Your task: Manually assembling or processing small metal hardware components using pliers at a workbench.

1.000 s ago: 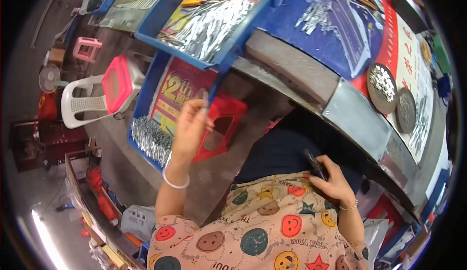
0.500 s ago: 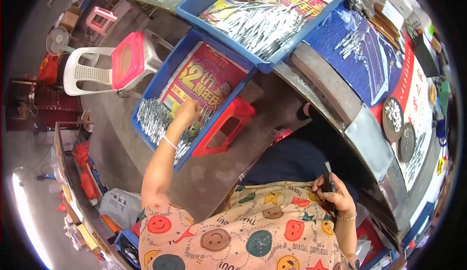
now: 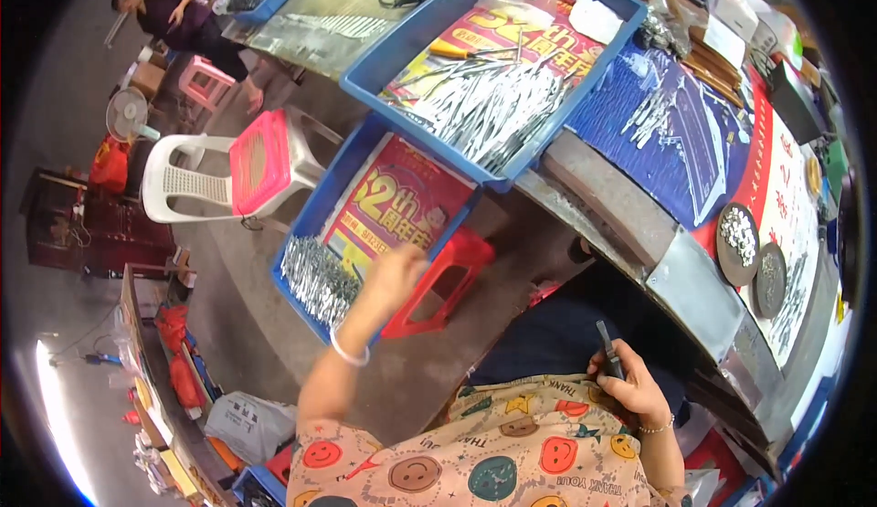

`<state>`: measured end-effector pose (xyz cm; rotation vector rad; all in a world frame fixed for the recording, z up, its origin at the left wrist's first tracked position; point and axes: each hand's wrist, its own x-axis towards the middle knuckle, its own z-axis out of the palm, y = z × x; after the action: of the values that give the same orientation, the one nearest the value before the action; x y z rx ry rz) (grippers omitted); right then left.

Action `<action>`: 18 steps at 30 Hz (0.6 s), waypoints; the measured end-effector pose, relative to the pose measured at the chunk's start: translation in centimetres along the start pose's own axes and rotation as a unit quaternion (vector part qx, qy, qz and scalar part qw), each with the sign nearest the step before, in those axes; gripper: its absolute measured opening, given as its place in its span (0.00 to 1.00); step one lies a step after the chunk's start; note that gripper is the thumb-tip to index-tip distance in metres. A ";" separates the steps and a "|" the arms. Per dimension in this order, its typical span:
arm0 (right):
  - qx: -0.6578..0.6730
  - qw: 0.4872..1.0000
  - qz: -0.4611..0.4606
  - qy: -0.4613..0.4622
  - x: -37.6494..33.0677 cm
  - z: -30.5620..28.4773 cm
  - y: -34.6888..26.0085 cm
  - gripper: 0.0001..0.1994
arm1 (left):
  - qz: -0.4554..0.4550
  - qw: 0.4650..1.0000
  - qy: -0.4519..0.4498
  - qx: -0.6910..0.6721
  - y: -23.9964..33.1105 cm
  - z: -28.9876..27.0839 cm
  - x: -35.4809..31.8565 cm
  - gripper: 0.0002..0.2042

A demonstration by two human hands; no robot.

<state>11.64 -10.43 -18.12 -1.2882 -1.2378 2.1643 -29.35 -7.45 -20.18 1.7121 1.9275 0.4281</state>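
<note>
My right hand [image 3: 632, 386] is closed around a slim dark tool [image 3: 610, 361] with a flat metal tip pointing up, held in front of my lap. Over the near right edge of the lower blue tray [image 3: 290, 295] is my left hand [image 3: 395, 279], slightly blurred, its fingers curled in; what they hold, if anything, is hidden. A heap of thin silvery metal pieces [image 3: 315, 279] fills the tray's near end, beside that wrist. Red and yellow printed paper [image 3: 388, 187] lines the tray, which sits on a red stool [image 3: 448, 279].
A larger blue tray [image 3: 365, 78] holds more metal pieces and an orange-handled tool [image 3: 448, 48]. Two round dishes [image 3: 769, 279] of small parts stand on the workbench [image 3: 699, 274] at right. A white chair [image 3: 174, 178] stands at left; another person [image 3: 178, 14] is far behind it.
My left hand has come back toward me and to the right, from inside the lower tray to its edge. The view has shifted, bringing another person into sight. My right hand keeps its tool.
</note>
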 end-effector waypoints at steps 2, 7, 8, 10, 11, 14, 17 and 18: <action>-0.025 0.999 -0.022 0.041 -0.3 0.8 -0.7 0.15 | 0.080 0.980 -0.077 -0.164 6.7 0.1 -1.7 0.13; -0.243 0.959 -0.113 0.087 -1.2 2.5 -2.7 0.21 | 0.090 0.858 -0.286 -0.418 17.0 9.0 -4.4 0.23; -0.247 0.956 -0.125 0.093 -1.6 2.7 -3.0 0.22 | 0.149 0.871 -0.276 -0.377 18.5 10.3 -4.3 0.21; -0.249 0.953 -0.138 0.105 -2.7 2.4 -3.1 0.26 | 0.082 0.805 -0.305 -0.502 20.6 12.7 -4.3 0.18; -0.252 0.954 -0.130 0.100 -3.3 2.0 -3.2 0.28 | 0.090 0.808 -0.283 -0.510 21.2 13.2 -4.2 0.14; -0.352 0.894 -0.261 0.094 -5.6 -0.1 -2.8 0.36 | 0.127 0.800 -0.275 -0.517 22.8 13.6 -4.3 0.10; -0.433 0.853 -0.161 0.243 -9.4 -2.4 -0.2 0.41 | 0.155 0.794 -0.205 -0.551 23.7 13.5 -3.8 0.07; -0.450 0.821 -0.107 0.334 -10.4 -3.2 1.1 0.39 | 0.140 0.781 -0.202 -0.574 24.1 13.0 -3.5 0.06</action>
<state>20.03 -16.12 -14.07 -1.8705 -1.9765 0.7413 -1.99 -8.65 -16.82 1.0643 0.7246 0.9874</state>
